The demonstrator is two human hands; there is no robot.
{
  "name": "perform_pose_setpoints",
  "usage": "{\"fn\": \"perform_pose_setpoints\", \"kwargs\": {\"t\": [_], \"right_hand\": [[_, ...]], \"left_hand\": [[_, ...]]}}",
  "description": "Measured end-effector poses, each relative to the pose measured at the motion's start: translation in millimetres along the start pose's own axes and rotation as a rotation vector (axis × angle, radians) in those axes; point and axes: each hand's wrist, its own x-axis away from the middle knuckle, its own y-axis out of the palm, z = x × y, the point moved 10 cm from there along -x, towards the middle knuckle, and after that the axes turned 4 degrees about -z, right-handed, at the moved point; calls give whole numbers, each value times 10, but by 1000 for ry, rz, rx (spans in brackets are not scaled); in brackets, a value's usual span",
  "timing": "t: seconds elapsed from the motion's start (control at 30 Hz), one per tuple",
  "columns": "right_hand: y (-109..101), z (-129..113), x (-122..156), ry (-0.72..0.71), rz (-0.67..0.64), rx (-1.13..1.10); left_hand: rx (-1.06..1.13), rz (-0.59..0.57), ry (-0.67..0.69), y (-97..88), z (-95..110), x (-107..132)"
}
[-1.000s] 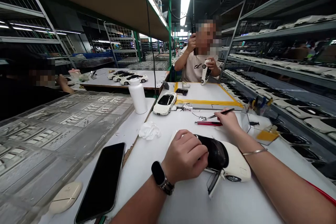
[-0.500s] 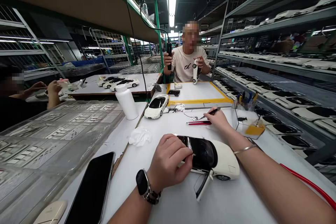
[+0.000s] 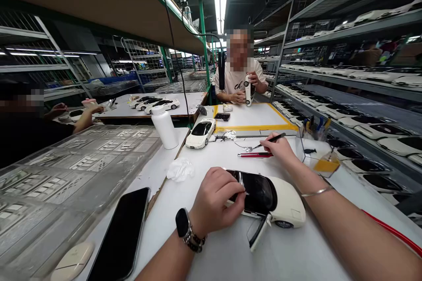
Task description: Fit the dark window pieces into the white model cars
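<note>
White worktop (image 3: 217, 254) bears one open-doored car (image 3: 287, 195); right hand (image 3: 279, 148) grips one black tool (image 3: 276, 138); left hand (image 3: 216, 199) curls, hold unclear.

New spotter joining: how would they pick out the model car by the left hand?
On the white worktable, find the left hand. Partly behind it sits a white model car with a black roof. Its near door stands open; the farther car by the white bottle shows no open door.

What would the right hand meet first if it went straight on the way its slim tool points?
Likely the small silvery pieces on the white tabletop, by the tip of the slim tool in the right hand; whether they touch is unclear.
</note>
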Motion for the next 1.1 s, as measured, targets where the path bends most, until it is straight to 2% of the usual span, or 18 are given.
{"fn": "perform_pose_setpoints", "kwargs": {"t": [0.1, 0.27, 0.4, 0.57, 0.73, 0.87, 1.1], "right_hand": [[120, -196, 108, 38, -109, -201], [450, -586, 463, 176, -410, -432], [671, -672, 817, 300, -553, -525], [780, -495, 1109, 388, -561, -618], [764, -324, 1168, 440, -513, -701], [771, -308, 1187, 476, -513, -744], [812, -322, 1262, 519, -528, -751]], "left_hand": [[34, 3, -33, 10, -32, 7], [43, 32, -71, -4, -67, 22], [21, 54, -74, -18, -55, 24], [-26, 81, -65, -36, -8, 20], [-30, 69, -51, -14, 19, 12], [-39, 36, -35, 28, 36, 1], [-57, 53, 21, 4, 117, -21]]}}
